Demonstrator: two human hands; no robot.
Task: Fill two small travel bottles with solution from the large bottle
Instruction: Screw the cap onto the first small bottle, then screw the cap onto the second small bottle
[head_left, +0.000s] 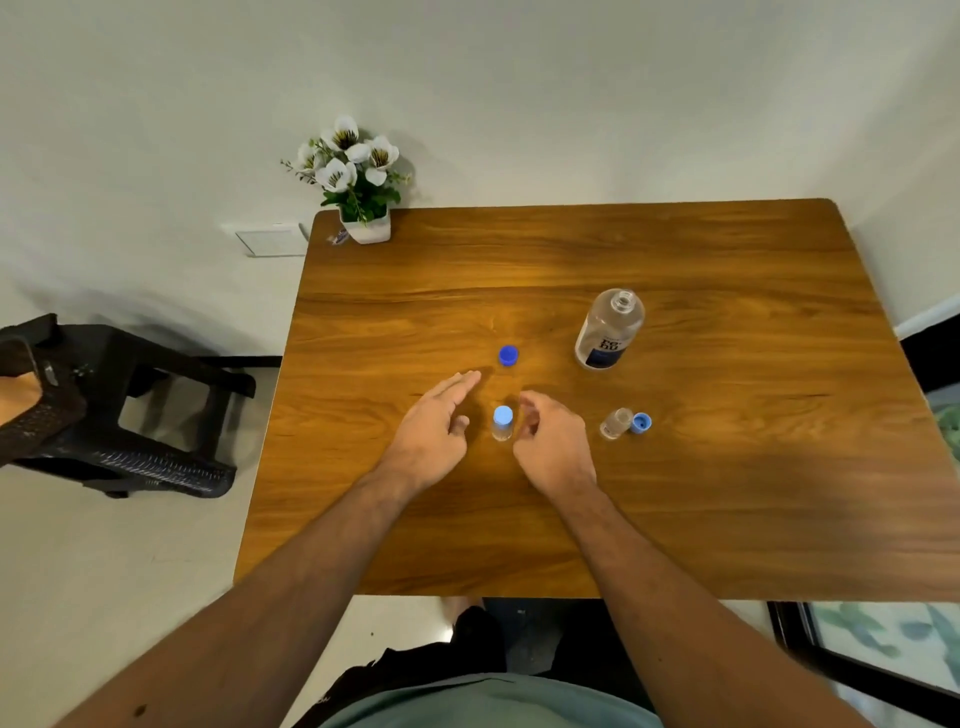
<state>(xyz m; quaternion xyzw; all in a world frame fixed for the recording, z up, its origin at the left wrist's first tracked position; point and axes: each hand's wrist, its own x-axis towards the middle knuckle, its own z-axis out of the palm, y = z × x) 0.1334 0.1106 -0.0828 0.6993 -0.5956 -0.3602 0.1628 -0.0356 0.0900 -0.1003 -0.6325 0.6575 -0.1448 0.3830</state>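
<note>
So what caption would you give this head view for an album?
Both hands, left hand and right hand, flank a capped small bottle; the large bottle and second small bottle stand open.

The wooden desk (675, 519) carries a capped small bottle (502, 423) at centre. A dark blue cap (508, 355) lies at 12 o'clock, the open large bottle (609, 330) at 1 o'clock. At 3 o'clock stand an uncapped small bottle (616, 423) and light blue cap (641, 423), a flower pot (370, 228) at 11 o'clock.

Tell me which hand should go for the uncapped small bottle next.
Right, probably. The uncapped small bottle stands right of the right hand, with nothing between; the left hand would have to cross the capped bottle.
</note>
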